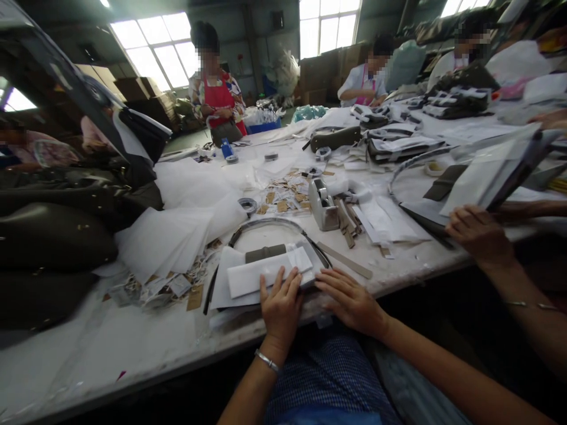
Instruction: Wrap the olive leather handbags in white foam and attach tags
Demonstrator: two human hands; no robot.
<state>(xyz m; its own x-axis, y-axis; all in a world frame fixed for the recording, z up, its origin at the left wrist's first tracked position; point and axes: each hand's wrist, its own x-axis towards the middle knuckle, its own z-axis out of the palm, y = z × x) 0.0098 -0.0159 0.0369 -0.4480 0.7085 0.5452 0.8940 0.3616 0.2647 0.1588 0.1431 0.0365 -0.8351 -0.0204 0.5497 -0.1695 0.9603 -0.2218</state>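
Note:
My left hand (280, 304) lies flat with fingers stretched out on a folded white paper wrap (266, 274) at the table's near edge. My right hand (349, 301) rests flat beside it, fingertips at the wrap's right end. Under the paper lies a grey bag strap (264, 253) with a curved handle (270, 224) arching behind it. Neither hand grips anything.
A grey tape dispenser (322, 205) stands just behind, with scattered brown tags (283, 200) and a tape roll (247, 205). White tissue sheets (172, 236) and dark bags (53, 230) pile at left. A co-worker's hand (478, 233) at right holds a packed bag. Other people work across the table.

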